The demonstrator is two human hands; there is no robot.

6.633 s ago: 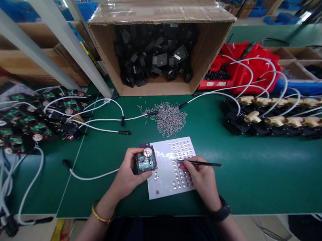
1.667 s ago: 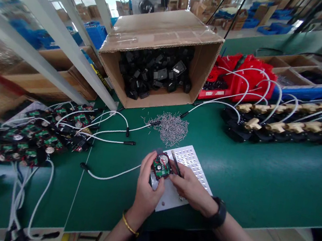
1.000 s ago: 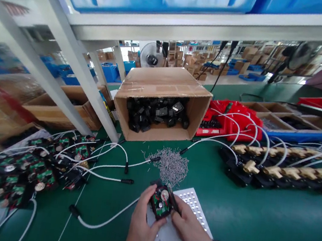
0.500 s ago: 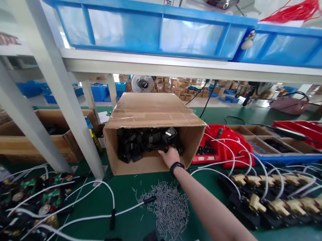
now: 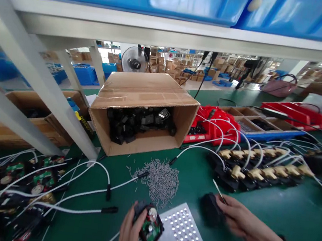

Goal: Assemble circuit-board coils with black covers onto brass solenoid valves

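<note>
My left hand holds a black housing with its inside facing up, showing a green circuit board, red wires and round metal parts. It is above the corner of a silver plate with rows of shiny round bumps. To the right, my right hand grips a dark black part, blurred by motion; a thin light-coloured rod sticks up by its fingers. Beyond the plate lies a pile of small metal screws or pins. A cardboard box lies on its side, holding black parts.
White-cabled assemblies with circuit boards crowd the left. Black parts with brass fittings stand in rows at right. A red bin and a divided tray sit behind. A white shelf with blue bins crosses above; a slanted post is left.
My right hand has left the cardboard box and come back to the right side with a black part. My left hand has come further into view with the housing. The view has shifted downward.
</note>
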